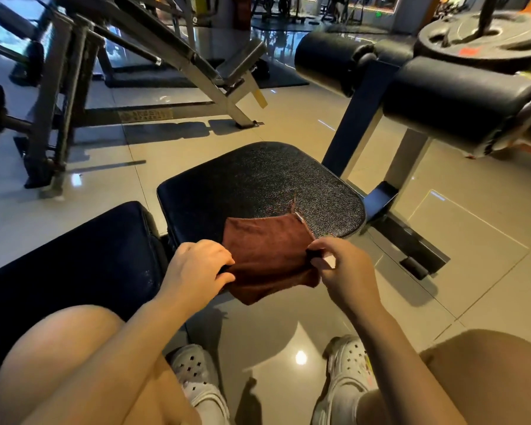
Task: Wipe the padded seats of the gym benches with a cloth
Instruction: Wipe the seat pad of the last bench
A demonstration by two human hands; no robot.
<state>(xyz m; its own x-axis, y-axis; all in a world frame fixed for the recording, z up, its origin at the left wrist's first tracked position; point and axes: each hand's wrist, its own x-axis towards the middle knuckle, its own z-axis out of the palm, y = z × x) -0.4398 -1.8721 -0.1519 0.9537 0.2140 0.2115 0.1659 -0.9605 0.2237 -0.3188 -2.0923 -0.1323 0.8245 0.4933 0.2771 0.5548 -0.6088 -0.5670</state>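
On the near edge of the black padded seat (pixel 258 185) lies a brown cloth (pixel 267 256), its near part hanging past the edge. Left hand (pixel 196 271) pinches its left side; right hand (pixel 341 268) pinches its right edge. Foam roller pads (pixel 454 99) stand beyond; white clogs (pixel 193 375) rest on the tiled floor (pixel 472 240).

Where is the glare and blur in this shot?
Head view: ceiling lights glare off the glossy tiled floor between the white clogs; wide-angle bending and blur soften the black foam roller pads and frame edges; the brown cloth and textured black padded seat stay sharp.
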